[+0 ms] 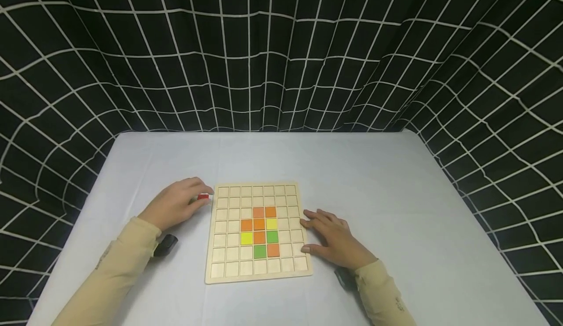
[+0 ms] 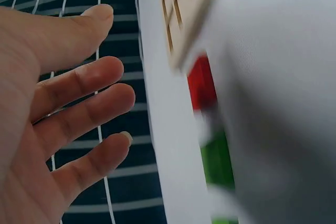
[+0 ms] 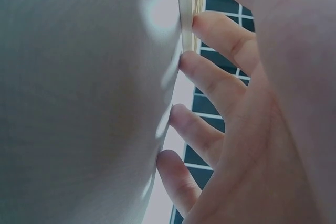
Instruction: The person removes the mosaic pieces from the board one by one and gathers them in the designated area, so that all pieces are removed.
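A square wooden grid board (image 1: 259,272) lies on the table, with several orange, yellow and green tiles (image 1: 259,224) set in its middle cells. Just off its upper left edge is a red block (image 1: 203,196), partly covered by my left hand (image 1: 176,201). That hand hovers with thumb and fingers apart, holding nothing; the left wrist view shows the red block (image 2: 202,83) and a green block (image 2: 217,160) away from its fingertips. My right hand (image 1: 336,240) rests at the board's right edge with fingers spread, and fingertips (image 3: 189,61) touch the table and the board's side.
A white cloth covers the table (image 1: 378,179). Black curtains with a white grid (image 1: 264,62) hang behind it and along both sides. Dark wrist devices (image 1: 165,246) show at both sleeves.
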### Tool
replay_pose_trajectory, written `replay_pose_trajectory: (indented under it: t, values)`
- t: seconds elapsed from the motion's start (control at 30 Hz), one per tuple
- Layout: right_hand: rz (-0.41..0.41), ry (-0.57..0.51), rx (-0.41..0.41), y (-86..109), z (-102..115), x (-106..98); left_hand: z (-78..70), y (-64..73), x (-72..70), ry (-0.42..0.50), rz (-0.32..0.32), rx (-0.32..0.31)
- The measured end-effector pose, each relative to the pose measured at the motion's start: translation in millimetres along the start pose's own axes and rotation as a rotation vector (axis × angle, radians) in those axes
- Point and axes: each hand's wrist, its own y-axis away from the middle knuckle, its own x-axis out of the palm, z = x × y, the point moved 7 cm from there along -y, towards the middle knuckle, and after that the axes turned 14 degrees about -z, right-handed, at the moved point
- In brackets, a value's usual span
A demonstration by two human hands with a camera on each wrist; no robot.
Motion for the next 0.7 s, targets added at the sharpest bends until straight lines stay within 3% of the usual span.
replay_pose_trajectory:
  t: [0.13,0.27,0.43,0.7]
  values:
    - [-0.004,0.010,-0.007,0.2,0,0,-26.0,-6.5,13.7,0.064,-0.002,0.112]
    - [-0.012,0.017,-0.023,-0.1,1,-2,-50.1,-7.7,30.1,0.115,0.053,0.170]
    - [-0.009,0.012,-0.028,-0.3,1,-1,-69.2,-4.7,49.5,0.142,0.106,0.181]
    - [-0.008,0.012,-0.021,-0.1,0,0,-79.2,3.1,68.0,0.098,0.144,0.181]
